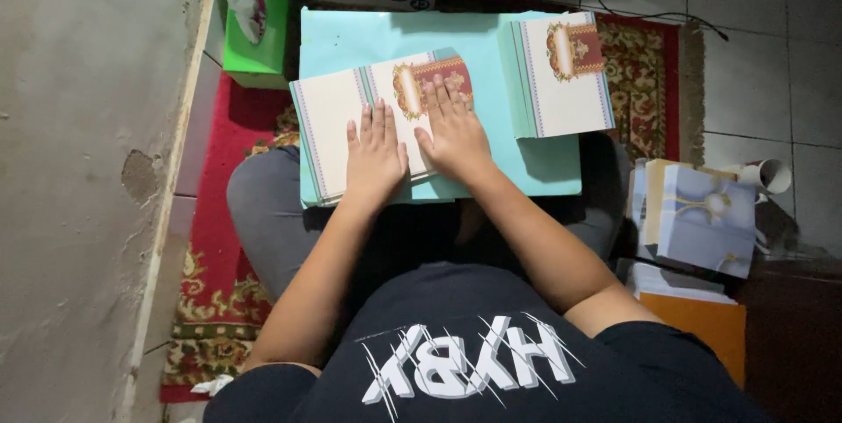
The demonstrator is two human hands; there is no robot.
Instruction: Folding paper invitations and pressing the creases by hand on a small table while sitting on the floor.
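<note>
**Two hands flat on one printed card sheet**

The left hand (375,160) and right hand (453,135) lie palm down, fingers spread, gripping nothing, on a cream card sheet (338,120) with a red-and-gold emblem, at the left of a pale turquoise board (544,164). One stack of like cards (566,81) sits at its right. One green tissue box (256,28) stands upper left; one pale blue gift bag (702,217) lies right.

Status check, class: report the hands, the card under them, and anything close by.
Left hand and right hand flat, palms down on the folded card. Card lies on the teal board. Card stack to the right, apart.
</note>
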